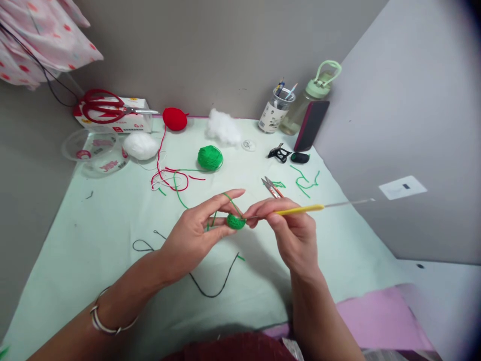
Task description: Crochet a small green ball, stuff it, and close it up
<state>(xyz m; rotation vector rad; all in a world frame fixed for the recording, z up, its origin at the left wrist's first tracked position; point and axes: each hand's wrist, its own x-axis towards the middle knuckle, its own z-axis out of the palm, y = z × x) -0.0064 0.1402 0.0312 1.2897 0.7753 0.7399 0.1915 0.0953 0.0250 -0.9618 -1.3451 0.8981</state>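
Observation:
Between the thumb and fingers of my left hand (197,225) is a small round piece of green crochet (236,221). Green yarn runs over the left index finger and back to the green yarn ball (210,158) beyond the hands. My right hand (295,225) grips a crochet hook (300,209) by its yellow handle. The hook's left tip meets the edge of the crochet piece; its other metal end points right. Thread snips (272,187) with orange handles lie just behind my right hand. A dark cord (214,296) lies on the table below the hands.
At the back left are red scissors (103,106) on a box, a plastic tub (105,155), white yarn (141,145) and red yarn (175,119). White stuffing (223,128), a pen cup (276,113), a bottle (304,108) and a leaning phone (311,125) stand farther right. Green yarn scraps (304,183) lie nearby.

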